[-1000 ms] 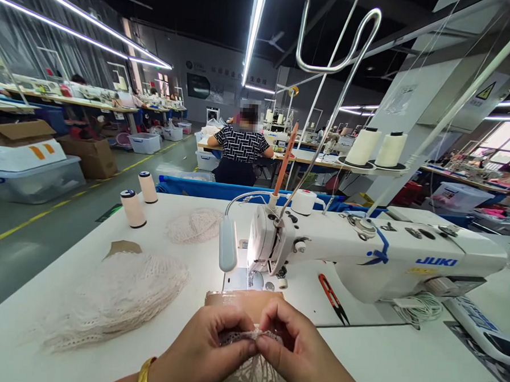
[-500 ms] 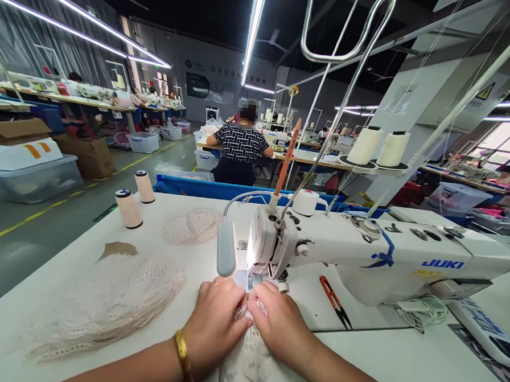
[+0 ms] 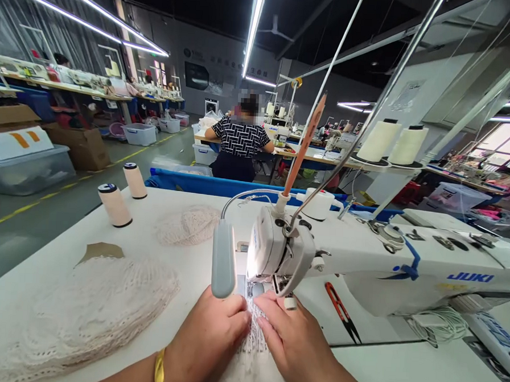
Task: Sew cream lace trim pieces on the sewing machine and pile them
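At the left edge of the frame, a clear storage bin (image 3: 25,170) stands on the floor. On the white tabletop (image 3: 169,278) at lower left lies a large lace pile (image 3: 86,313), with a tan piece (image 3: 102,252) jutting from its upper edge. Two peach thread cones (image 3: 115,206) stand above it, near a smaller lace pile (image 3: 187,224). A grey lamp (image 3: 224,260) hangs just left of centre. Below it, the left hand (image 3: 216,328) is curled closed on the left edge of the lace piece (image 3: 254,333), which runs from lower centre up to the presser foot (image 3: 250,289). Upper centre, a person in a patterned top (image 3: 242,138) sits facing away. The right hand (image 3: 293,330), near the left one, has its fingers on the lace's right edge; whether they grip cannot be told. The white sewing machine (image 3: 346,241) stretches across the right half, an orange pencil (image 3: 304,148) upright on its head. Red-handled snips (image 3: 340,309) lie beneath its arm, and a coiled pale cord (image 3: 438,326) sits farther right
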### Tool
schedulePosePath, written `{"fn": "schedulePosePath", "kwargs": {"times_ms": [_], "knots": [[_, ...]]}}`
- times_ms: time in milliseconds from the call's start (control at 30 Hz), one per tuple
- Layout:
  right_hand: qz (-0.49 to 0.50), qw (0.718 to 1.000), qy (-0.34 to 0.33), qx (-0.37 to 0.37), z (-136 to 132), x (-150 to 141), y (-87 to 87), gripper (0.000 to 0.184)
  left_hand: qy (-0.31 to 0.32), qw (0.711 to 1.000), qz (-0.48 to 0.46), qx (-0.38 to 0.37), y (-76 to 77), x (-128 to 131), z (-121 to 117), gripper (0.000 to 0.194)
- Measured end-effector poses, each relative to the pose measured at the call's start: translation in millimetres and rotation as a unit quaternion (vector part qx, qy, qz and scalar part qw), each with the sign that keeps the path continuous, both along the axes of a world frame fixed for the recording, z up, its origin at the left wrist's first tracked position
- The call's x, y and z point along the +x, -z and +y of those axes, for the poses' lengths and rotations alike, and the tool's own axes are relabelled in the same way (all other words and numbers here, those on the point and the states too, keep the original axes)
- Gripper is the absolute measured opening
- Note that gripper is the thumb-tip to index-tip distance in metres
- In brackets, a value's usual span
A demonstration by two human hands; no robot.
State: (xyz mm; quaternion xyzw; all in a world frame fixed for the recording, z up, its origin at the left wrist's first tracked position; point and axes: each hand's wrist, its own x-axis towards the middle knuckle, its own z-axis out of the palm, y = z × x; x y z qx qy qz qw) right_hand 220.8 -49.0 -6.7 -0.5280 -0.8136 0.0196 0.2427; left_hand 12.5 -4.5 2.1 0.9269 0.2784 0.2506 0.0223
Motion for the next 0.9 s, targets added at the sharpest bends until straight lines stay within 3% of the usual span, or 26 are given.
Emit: {"fn": "schedulePosePath", "kwargs": {"times_ms": [133,300,533,900], "knots": [[-0.004,0.999,-0.027,0.035,1.4,-2.9,4.4,0.030,-0.019,0.999,0.029,-0.018,0.2,-1.7,-2.5,0.026],[0.008,0.998,-0.011,0.062,7.8,-2.6,-0.1,0.030,-0.026,0.998,0.043,-0.039,4.6,-2.4,-3.3,0.012],[0.009,0.997,0.002,0.081,9.5,-3.9,-11.8,0.033,-0.038,0.997,0.056,-0.039,4.8,0.0,-4.5,0.020],[0.013,0.997,0.005,0.074,11.1,-4.5,-10.4,0.038,-0.041,0.997,0.054,-0.034,6.2,0.9,-5.4,0.020]]}}
